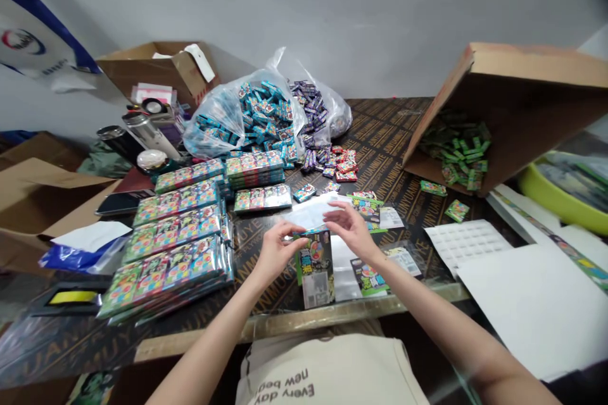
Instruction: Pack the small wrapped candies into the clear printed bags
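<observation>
Blk/grn printed pkt (320, 259), hand-held at top

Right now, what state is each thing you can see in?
Black printed packet: pinched at its top by the left hand
Right hand: fingers curved, near the packet's top
Clear plastic bag: open, blue packets inside
Large brown cardboard carton: open, green packets inside
Flat multicoloured packs: stacked in rows

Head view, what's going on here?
A person's left hand pinches the top edge of a dark printed pouch near the table's front. The right hand is at that same edge; whether its grip is closed is hard to tell. Stacked packs sit to the left. Blue packets fill a clear bag behind, with red packets loose on the table and green packets in a tipped cardboard box at right.
</observation>
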Available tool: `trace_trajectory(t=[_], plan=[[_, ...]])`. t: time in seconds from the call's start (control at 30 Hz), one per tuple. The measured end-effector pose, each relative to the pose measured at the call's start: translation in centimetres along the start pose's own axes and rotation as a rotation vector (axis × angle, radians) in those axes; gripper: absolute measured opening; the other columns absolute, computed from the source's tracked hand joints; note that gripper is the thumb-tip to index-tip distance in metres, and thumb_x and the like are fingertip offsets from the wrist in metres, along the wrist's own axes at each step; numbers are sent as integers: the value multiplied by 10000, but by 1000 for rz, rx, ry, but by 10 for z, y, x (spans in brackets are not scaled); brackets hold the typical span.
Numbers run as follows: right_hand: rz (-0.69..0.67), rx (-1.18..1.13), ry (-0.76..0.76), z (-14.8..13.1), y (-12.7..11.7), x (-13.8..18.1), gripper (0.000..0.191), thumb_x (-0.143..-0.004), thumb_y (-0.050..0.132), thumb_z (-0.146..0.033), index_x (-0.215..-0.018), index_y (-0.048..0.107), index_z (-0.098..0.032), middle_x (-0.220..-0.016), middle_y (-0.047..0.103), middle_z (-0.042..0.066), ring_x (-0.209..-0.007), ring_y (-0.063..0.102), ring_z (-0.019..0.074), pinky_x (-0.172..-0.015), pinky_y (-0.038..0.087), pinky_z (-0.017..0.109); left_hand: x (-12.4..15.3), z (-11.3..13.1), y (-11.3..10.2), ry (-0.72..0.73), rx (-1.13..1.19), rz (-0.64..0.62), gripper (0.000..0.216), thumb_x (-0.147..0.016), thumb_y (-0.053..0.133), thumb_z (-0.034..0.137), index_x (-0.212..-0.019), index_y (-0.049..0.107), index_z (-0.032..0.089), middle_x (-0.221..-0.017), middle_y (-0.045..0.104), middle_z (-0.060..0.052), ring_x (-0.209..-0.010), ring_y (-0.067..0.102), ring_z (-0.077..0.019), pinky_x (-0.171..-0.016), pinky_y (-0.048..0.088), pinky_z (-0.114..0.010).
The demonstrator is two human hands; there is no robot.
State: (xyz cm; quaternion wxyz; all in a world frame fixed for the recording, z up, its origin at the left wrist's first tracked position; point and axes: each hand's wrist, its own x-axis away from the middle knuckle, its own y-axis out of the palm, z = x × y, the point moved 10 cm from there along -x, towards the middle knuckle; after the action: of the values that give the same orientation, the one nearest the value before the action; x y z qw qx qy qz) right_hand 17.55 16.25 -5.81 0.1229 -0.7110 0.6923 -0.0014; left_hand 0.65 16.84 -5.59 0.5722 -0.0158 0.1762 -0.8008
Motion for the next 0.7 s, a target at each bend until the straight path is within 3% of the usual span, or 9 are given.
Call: trace_trajectory(t=[0.13, 0.27, 0.37, 0.43, 0.53, 0.63, 0.7], plan=[[18, 91, -93, -24, 14, 13, 283, -782, 570, -289, -1056, 535, -223, -770, 617, 20, -709, 592, 159, -720, 475, 313, 1, 18, 1, 64, -63, 11, 132, -731, 629, 255, -828, 659, 171, -800, 569, -39, -746, 558, -151, -594, 474, -249], [41, 179, -128, -31, 6, 24, 234, -815, 531, -308, -1033, 551, -223, -825, 644, 43, -789, 602, 193, -793, 448, 355, 4, 33, 6, 171, -178, -25, 124, -759, 597, 207, -853, 678, 200, -781, 564, -34, -737, 549, -144, -645, 457, -263], [4, 225, -96, -42, 1, 16, 247, -819, 523, -328, -1039, 552, -218, -833, 635, 39, -814, 592, 192, -787, 433, 340, 5, 39, 8, 221, -233, -43, 130, -762, 589, 181, -850, 681, 210, -767, 564, -28, -725, 546, -141, -655, 440, -266], [-8, 261, -114, -55, -1, 4, 180, -795, 552, -332, -920, 587, -207, -914, 613, 48, -901, 560, 194, -809, 409, 327, 5, 40, 8, 223, -236, -40, 116, -754, 592, 162, -826, 674, 200, -765, 569, -26, -725, 548, -141, -664, 435, -267], [-205, 240, -59, -56, 17, -13, 164, -752, 594, -341, -731, 581, -179, -936, 594, 46, -912, 534, 184, -780, 402, 300, 4, 40, 4, 191, -184, -4, 46, -722, 612, 139, -739, 641, 170, -746, 580, -23, -716, 557, -143, -666, 440, -266], [-455, 143, 95, -39, 44, -14, 214, -736, 600, -366, -702, 577, -156, -765, 590, 16, -739, 533, 142, -659, 406, 252, 4, 38, 1, 161, -144, 43, 25, -700, 620, 146, -693, 601, 161, -731, 585, -23, -701, 562, -145, -643, 448, -257], [-492, 105, 139, -31, 50, -14, 240, -724, 607, -380, -696, 582, -143, -678, 565, -5, -646, 500, 116, -602, 386, 231, 6, 39, 1, 159, -157, 51, 19, -705, 603, 159, -691, 590, 162, -739, 582, -24, -703, 560, -145, -637, 446, -252]])
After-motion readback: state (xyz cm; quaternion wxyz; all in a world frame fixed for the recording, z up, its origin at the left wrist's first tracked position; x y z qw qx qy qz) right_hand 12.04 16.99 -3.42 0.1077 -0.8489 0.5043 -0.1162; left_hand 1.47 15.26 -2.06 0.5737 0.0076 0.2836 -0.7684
